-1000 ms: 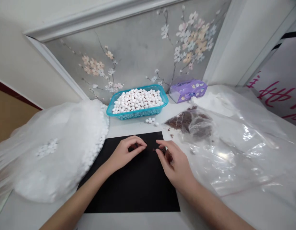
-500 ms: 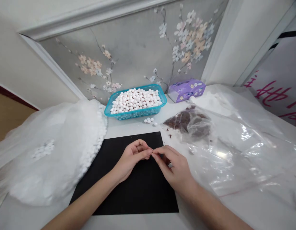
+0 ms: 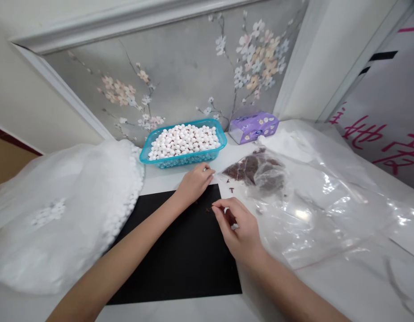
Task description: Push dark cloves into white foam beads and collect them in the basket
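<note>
A white tabletop (image 3: 180,313) carries the work, its left side filled by a large clear bag of white beads (image 3: 59,214) and its right side by loose plastic sheeting (image 3: 327,214) spilling toward the right edge. In the middle, near the front edge, lies a black mat (image 3: 180,264), bare over most of its surface.

Half a second ago both hands met fingertip to fingertip above the mat's centre. Now the left hand (image 3: 194,182) has left that meeting and reached past the mat's far edge to the strip of tabletop in front of the blue basket (image 3: 183,145) of white beads, where a few loose beads lay a moment earlier; its fingers are curled down over that spot, and whether they already pinch a bead cannot be told. The right hand (image 3: 240,228) has stayed at the mat's right edge, thumb and forefinger closed on a tiny dark red piece (image 3: 209,209), too small to make out further. The joining at the mat looks finished, and a fresh bead appears to be sought.

A clear bag of dark red pieces (image 3: 257,170) rests just beyond the mat's far right corner, a few strays (image 3: 230,190) scattered beside it; a purple tissue pack (image 3: 253,127) sits against the back wall. Open room is mostly the mat itself; the left bag crowds its left edge, the sheeting its right, and only a narrow strip separates it from the basket.
</note>
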`<state>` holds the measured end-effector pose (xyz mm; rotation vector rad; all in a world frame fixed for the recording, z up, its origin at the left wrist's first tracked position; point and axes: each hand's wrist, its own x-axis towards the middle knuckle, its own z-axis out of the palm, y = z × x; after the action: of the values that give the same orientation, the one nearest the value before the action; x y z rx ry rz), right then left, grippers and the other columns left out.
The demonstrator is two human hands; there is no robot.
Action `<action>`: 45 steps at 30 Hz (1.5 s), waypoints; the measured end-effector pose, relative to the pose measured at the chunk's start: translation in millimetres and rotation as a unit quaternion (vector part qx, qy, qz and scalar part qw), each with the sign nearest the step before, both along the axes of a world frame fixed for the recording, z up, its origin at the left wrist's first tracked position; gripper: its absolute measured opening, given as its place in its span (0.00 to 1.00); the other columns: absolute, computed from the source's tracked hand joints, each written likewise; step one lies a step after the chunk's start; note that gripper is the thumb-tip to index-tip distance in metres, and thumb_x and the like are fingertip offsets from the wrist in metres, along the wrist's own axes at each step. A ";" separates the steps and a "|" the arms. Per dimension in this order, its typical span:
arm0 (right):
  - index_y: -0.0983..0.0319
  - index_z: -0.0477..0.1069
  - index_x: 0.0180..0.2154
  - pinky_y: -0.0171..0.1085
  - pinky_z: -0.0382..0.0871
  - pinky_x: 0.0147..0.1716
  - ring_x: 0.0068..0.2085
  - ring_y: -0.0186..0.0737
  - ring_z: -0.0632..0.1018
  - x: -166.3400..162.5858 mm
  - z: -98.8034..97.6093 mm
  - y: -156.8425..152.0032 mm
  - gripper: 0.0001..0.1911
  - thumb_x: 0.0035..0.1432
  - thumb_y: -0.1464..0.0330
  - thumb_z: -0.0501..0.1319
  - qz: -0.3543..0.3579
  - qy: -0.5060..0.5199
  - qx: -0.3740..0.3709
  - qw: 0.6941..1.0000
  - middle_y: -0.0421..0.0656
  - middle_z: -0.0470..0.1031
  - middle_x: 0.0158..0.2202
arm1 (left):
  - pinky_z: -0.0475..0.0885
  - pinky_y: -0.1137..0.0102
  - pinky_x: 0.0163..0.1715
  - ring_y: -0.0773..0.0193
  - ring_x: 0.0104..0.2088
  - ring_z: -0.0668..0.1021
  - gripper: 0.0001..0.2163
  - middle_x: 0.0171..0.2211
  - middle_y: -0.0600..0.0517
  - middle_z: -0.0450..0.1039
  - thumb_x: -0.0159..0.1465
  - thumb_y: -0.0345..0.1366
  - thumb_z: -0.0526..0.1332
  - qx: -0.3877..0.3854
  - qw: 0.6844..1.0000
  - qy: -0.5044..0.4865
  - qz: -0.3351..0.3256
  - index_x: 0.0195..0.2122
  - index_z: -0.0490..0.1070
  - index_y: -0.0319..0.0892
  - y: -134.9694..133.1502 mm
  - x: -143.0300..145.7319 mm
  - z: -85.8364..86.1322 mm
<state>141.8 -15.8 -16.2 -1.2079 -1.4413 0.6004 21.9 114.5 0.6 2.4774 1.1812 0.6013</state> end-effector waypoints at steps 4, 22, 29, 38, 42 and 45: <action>0.60 0.67 0.35 0.31 0.62 0.21 0.22 0.29 0.66 1.3 2.0 -0.8 0.05 0.60 0.71 0.53 -0.030 0.006 0.006 1.000 0.39 0.68 0.29 | 0.67 0.66 0.43 0.58 0.41 0.73 0.09 0.39 0.48 0.73 0.62 0.37 0.56 -0.063 0.994 -0.091 0.027 0.40 0.73 0.43 -33.2 -8.8 5.8; 0.59 0.65 0.35 0.30 0.65 0.25 0.27 0.30 0.69 2.2 0.2 -4.9 0.06 0.59 0.75 0.53 0.026 -0.027 0.035 0.999 0.39 0.67 0.30 | 0.68 0.81 0.30 0.74 0.27 0.73 0.04 0.27 0.54 0.77 0.53 0.35 0.67 -0.432 0.764 -0.442 0.184 0.29 0.78 0.41 -115.1 -22.3 6.7; 0.60 0.65 0.37 0.30 0.64 0.21 0.23 0.28 0.68 2.4 1.4 -7.2 0.06 0.58 0.75 0.55 0.046 -0.020 0.039 0.998 0.39 0.67 0.30 | 0.67 0.80 0.29 0.74 0.26 0.72 0.04 0.26 0.54 0.76 0.52 0.35 0.68 -0.429 0.761 -0.451 0.180 0.29 0.78 0.41 -115.6 -23.1 5.3; 0.60 0.66 0.39 0.27 0.64 0.18 0.19 0.24 0.66 1.0 0.1 -5.8 0.08 0.56 0.73 0.59 0.040 -0.026 0.058 0.997 0.39 0.69 0.33 | 0.65 0.80 0.27 0.75 0.24 0.69 0.05 0.23 0.55 0.74 0.52 0.36 0.68 -0.432 0.750 -0.469 0.177 0.26 0.77 0.39 -114.5 -22.3 7.5; 0.61 0.67 0.40 0.28 0.66 0.22 0.21 0.26 0.67 1.1 -0.9 -5.4 0.07 0.57 0.73 0.58 0.051 -0.040 0.058 0.996 0.40 0.70 0.32 | 0.65 0.80 0.27 0.75 0.24 0.69 0.05 0.22 0.55 0.73 0.52 0.36 0.68 -0.434 0.749 -0.469 0.174 0.26 0.77 0.40 -114.5 -22.4 8.0; 0.61 0.67 0.38 0.29 0.67 0.24 0.24 0.28 0.69 0.4 -1.3 -7.2 0.07 0.57 0.76 0.58 0.052 -0.042 0.068 0.995 0.39 0.70 0.31 | 0.65 0.80 0.27 0.74 0.24 0.69 0.06 0.22 0.55 0.73 0.51 0.37 0.68 -0.433 0.750 -0.469 0.175 0.27 0.78 0.40 -115.0 -21.9 9.0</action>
<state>142.2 -23.0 -17.5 -1.0676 -1.5970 0.5177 0.0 -0.4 9.6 0.9259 1.0806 0.9397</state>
